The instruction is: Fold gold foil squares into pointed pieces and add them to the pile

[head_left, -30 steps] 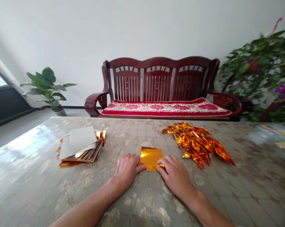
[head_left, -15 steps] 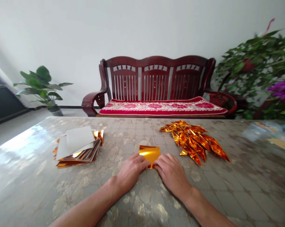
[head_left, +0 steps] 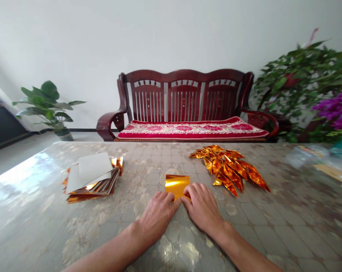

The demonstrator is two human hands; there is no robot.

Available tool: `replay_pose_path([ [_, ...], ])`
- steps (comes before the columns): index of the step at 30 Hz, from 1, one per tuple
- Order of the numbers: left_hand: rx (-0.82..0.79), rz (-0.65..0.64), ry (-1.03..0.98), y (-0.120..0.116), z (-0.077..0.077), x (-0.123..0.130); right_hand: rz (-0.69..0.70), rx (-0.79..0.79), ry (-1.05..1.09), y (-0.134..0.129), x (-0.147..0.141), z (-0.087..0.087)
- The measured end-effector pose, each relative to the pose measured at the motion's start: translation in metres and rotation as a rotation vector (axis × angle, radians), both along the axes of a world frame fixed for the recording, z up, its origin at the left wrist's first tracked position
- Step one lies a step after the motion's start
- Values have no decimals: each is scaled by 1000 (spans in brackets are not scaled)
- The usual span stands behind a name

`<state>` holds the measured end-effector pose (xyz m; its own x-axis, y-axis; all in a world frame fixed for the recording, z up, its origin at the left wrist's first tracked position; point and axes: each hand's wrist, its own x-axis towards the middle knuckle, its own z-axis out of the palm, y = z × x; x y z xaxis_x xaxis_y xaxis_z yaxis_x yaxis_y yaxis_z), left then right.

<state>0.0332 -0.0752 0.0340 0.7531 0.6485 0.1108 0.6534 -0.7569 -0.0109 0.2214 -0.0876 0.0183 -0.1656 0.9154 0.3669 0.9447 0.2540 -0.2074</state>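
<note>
Both left hand [head_left: 158, 210] and right hand [head_left: 203, 206] pinch gold foil [head_left: 177, 184], each grip nearly closed.

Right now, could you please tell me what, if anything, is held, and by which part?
Both the left hand and right hand hold the gold foil sheet by its near edge; the exact grip is partly hidden.

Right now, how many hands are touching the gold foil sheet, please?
2: left hand on the near left of the gold foil sheet, right hand on its near right.
</note>
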Motion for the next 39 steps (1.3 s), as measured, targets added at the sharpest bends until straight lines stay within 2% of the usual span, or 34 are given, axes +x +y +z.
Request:
replay_pose_path([
  [5, -57, 20, 8, -3, 1, 0, -12, -36, 34, -1, 2, -1],
  [11, -53, 81, 19, -10, -3, -8, -4, -71, 119, 0, 14, -6],
  [20, -34, 81, -45, -5, -12, -15, 49, 67, 488, 8, 29, -27],
  [32, -37, 101, -77, 0, -12, -14, -46, -3, 761, 11, 28, -23],
  [39, -39, 106, -75, 0, -12, -13, -31, -11, 797, 11, 28, -26],
])
